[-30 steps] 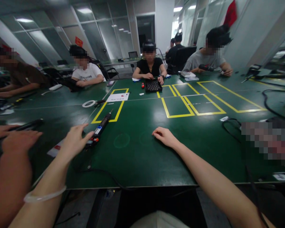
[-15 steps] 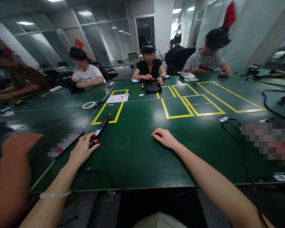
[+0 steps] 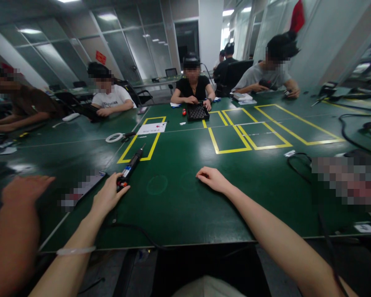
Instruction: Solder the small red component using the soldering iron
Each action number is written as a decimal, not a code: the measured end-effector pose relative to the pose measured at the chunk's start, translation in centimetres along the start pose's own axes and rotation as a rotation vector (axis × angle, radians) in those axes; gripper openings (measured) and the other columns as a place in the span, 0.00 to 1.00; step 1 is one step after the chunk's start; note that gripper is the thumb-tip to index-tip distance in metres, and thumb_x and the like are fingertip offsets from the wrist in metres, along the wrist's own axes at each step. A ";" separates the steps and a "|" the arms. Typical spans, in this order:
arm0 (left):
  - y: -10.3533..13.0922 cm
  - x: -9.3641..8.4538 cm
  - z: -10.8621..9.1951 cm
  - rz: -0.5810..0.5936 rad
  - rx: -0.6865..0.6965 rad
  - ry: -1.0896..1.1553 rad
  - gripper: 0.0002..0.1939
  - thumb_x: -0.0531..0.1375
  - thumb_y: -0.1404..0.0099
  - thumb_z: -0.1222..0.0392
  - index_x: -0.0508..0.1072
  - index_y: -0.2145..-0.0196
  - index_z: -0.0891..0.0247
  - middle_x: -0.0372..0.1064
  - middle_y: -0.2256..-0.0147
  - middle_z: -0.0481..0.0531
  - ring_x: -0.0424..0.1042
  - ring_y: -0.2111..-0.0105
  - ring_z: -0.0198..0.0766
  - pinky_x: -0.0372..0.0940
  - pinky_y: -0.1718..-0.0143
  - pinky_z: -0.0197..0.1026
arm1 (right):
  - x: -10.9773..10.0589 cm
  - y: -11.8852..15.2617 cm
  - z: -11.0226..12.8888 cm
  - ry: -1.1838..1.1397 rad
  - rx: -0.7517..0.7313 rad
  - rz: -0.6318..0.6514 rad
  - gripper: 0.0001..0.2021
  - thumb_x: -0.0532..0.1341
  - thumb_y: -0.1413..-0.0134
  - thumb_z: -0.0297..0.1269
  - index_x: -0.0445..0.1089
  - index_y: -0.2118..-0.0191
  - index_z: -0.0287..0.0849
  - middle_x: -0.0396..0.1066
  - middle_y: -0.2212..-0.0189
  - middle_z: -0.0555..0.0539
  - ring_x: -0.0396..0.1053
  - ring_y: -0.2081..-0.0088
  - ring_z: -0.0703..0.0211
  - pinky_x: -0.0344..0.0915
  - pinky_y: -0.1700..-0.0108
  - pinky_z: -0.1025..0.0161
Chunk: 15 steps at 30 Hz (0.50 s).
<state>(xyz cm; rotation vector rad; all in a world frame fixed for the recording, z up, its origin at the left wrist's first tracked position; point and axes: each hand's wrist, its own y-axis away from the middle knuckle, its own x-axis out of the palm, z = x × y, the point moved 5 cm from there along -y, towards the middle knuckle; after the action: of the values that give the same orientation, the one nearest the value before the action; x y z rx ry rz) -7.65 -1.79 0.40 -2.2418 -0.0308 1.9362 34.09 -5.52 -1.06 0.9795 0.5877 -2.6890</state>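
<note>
Black power tool (image 3: 132, 164) lies on green table (image 3: 179, 218), left hand (image 3: 108, 194) spanning its rear end, grip firmness unclear. Contact seems made; tool not lifted. Right hand (image 3: 214, 179) loosely curled on tabletop, apparently empty.

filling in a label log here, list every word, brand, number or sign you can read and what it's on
Nothing reads clearly; all too small or blurred:
label on the black power tool
print on the white sheet
lettering on the white shirt
mark on the white sticker
marks on the red wall sign
</note>
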 end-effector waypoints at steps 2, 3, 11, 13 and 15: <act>0.1 0.1 0.0 -0.036 0.014 -0.013 0.28 0.51 0.36 0.41 0.60 0.45 0.61 0.55 0.39 0.65 0.60 0.41 0.54 0.62 0.47 0.53 | 0.0 0.0 0.0 0.001 0.004 0.003 0.07 0.58 0.42 0.31 0.74 0.63 0.39 0.72 0.67 0.47 0.66 0.68 0.63 0.60 0.65 0.66; 0.2 0.2 0.0 -0.047 0.010 -0.022 0.26 0.51 0.36 0.42 0.61 0.48 0.62 0.55 0.39 0.65 0.60 0.41 0.55 0.63 0.47 0.53 | 0.0 0.0 0.1 0.001 0.005 0.005 0.07 0.58 0.41 0.31 0.74 0.63 0.39 0.72 0.67 0.47 0.66 0.68 0.63 0.60 0.65 0.66; 1.2 -1.6 -2.7 -0.170 -0.014 -0.060 0.19 0.48 0.34 0.46 0.66 0.55 0.62 0.60 0.41 0.61 0.66 0.47 0.53 0.64 0.51 0.50 | -0.1 0.0 0.2 0.004 0.018 0.009 0.07 0.58 0.42 0.31 0.74 0.63 0.39 0.72 0.68 0.47 0.66 0.68 0.63 0.60 0.65 0.67; 1.3 -2.3 -5.0 -0.249 -0.003 -0.007 0.20 0.48 0.33 0.47 0.67 0.53 0.62 0.65 0.44 0.58 0.68 0.49 0.51 0.64 0.51 0.49 | -0.1 -0.1 0.2 -0.004 0.011 0.008 0.07 0.58 0.42 0.30 0.74 0.63 0.39 0.72 0.67 0.47 0.67 0.68 0.63 0.60 0.65 0.66; 0.9 -2.4 -8.2 -0.230 0.017 0.127 0.21 0.50 0.34 0.45 0.69 0.52 0.60 0.71 0.51 0.56 0.72 0.55 0.48 0.65 0.54 0.47 | -0.1 -0.1 0.1 -0.027 0.006 -0.002 0.07 0.58 0.42 0.30 0.74 0.63 0.39 0.72 0.67 0.47 0.67 0.68 0.63 0.60 0.64 0.66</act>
<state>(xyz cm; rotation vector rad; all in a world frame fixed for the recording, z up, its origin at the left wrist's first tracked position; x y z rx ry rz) -0.09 -4.04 3.73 -2.2341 -0.2423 1.6691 34.08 -5.49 -0.94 0.9435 0.5766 -2.7024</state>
